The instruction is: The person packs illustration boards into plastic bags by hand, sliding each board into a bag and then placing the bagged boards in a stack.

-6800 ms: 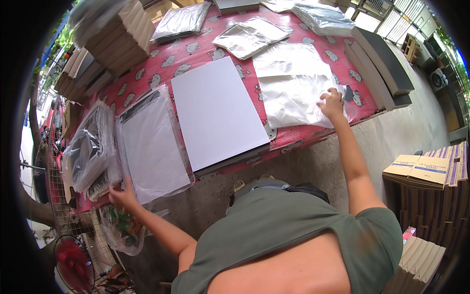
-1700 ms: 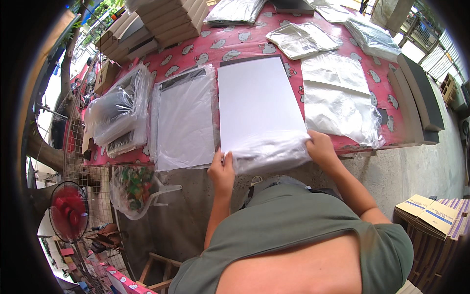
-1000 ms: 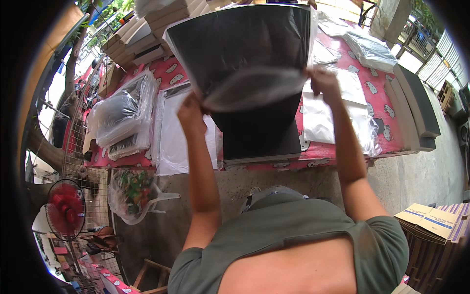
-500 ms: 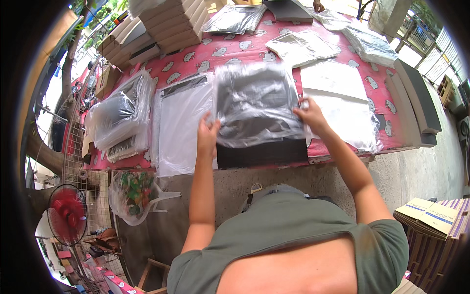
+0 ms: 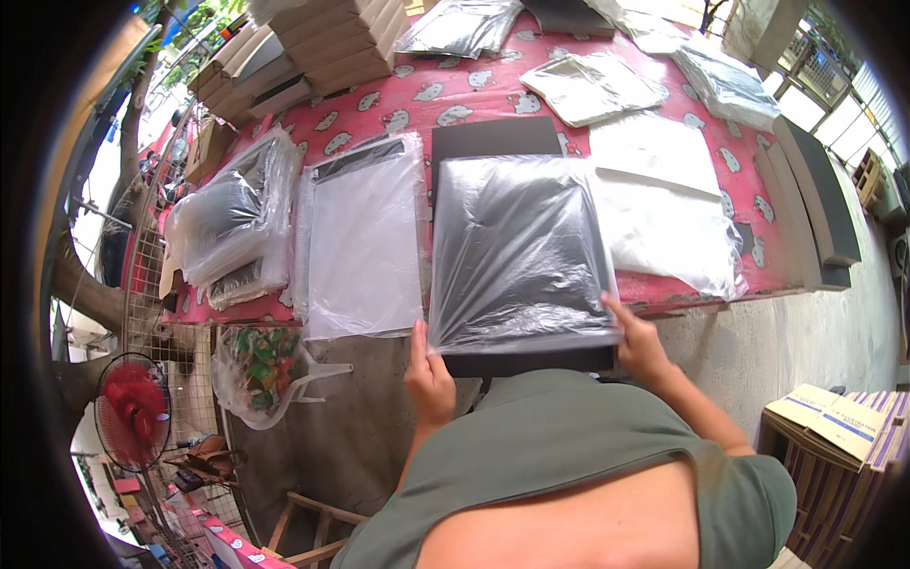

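A clear plastic bag (image 5: 521, 256) lies smoothed over a black board in front of me, its near end hanging past the table edge. My left hand (image 5: 429, 381) pinches the bag's near left corner, fingers pointing up along the side. At the near right side, my right hand (image 5: 646, 349) grips the bag's edge, with thumb and fingers closed on it. A dark strip of board (image 5: 531, 363) shows below the bag near my waist. Beyond the bag's far edge lies another stretch of black board (image 5: 495, 136).
A pink patterned tablecloth (image 5: 417, 109) covers the table. Left are a bagged white-and-black stack (image 5: 365, 242) and a heap of bagged boards (image 5: 232, 213). White bagged sheets (image 5: 664, 223) lie right. Brown stacks (image 5: 332, 38) stand far left; a red fan (image 5: 133, 412) stands lower left.
Both hands have come down toward my body, drawing the bag with them. It was raised and crumpled over the black board; now it lies flatter and nearer to me.
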Demonstrator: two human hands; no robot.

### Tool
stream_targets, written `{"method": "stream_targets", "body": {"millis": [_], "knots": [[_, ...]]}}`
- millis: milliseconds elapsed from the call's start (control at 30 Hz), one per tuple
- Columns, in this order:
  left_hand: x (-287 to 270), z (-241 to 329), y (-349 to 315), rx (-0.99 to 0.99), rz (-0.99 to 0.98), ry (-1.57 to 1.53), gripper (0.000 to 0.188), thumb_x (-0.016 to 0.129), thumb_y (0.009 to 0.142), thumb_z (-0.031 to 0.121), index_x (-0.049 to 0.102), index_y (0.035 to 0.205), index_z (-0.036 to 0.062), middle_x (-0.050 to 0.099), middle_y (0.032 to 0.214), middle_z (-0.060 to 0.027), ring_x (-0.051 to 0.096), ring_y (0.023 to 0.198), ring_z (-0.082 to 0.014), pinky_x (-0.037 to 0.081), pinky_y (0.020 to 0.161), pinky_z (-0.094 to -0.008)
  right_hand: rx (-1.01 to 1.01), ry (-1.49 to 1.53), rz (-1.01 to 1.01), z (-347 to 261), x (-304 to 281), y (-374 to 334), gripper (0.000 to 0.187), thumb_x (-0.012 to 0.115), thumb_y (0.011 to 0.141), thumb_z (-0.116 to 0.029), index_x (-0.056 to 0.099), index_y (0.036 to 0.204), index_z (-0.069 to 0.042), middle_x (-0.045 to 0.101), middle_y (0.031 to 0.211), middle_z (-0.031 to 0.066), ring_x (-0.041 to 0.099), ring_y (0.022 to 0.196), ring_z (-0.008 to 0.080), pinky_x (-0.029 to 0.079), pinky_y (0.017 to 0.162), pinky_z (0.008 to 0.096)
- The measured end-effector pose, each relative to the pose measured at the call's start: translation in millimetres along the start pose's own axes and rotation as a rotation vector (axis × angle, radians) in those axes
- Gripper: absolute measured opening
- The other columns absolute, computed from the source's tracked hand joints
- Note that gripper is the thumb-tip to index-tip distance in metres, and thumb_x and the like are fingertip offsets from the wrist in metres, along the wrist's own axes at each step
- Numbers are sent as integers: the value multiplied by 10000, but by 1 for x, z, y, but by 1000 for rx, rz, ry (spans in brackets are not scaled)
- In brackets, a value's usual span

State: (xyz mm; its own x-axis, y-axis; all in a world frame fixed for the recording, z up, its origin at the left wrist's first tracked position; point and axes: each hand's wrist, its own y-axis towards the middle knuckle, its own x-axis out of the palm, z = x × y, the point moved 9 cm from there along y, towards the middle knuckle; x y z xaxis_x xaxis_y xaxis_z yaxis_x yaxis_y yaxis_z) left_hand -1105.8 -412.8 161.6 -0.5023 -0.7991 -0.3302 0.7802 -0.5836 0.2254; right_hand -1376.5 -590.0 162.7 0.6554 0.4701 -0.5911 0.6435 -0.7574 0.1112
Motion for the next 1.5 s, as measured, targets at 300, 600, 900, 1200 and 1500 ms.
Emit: {"method": "stream_targets", "body": {"millis": [300,600,900,1200,1500], "knots": [[-79,14,100,489,734,80,255,358,713,-148,558,746,6,582,807,-91,564,776,-216,462,742,-313,-342,-49,-199,-103,70,115,755,715,670,-327,374,1258,2,509,905,186,538,781,313,447,692,361],[-184,-95,110,14,751,710,420,416,762,77,461,1179,100,422,1260,-144,379,1162,-319,295,916,-491,-400,-349,-410,-143,256,127,727,603,751,-379,340,1239,90,580,844,182,603,752,307,476,635,373],[-51,-122,79,205,280,1026,367,436,855,443,530,1157,257,385,1328,17,289,1256,-260,-55,925,-632,-370,-230,-735,-168,195,98,634,632,709,-436,452,1223,-113,620,822,180,612,756,315,480,650,374],[-37,-26,105,359,414,351,225,553,821,194,595,1002,68,535,1158,-61,440,1137,-224,201,978,-484,812,-942,354,105,-174,50,621,692,634,-492,555,984,2,498,1092,161,431,1066,278,383,876,377],[174,145,27,556,-1027,-80,348,665,722,63,553,1049,24,590,941,-113,564,816,-155,455,669,-265,-168,71,-56,-109,-29,72,168,552,767,-176,544,865,-39,600,765,180,587,698,341,449,612,397]]}}
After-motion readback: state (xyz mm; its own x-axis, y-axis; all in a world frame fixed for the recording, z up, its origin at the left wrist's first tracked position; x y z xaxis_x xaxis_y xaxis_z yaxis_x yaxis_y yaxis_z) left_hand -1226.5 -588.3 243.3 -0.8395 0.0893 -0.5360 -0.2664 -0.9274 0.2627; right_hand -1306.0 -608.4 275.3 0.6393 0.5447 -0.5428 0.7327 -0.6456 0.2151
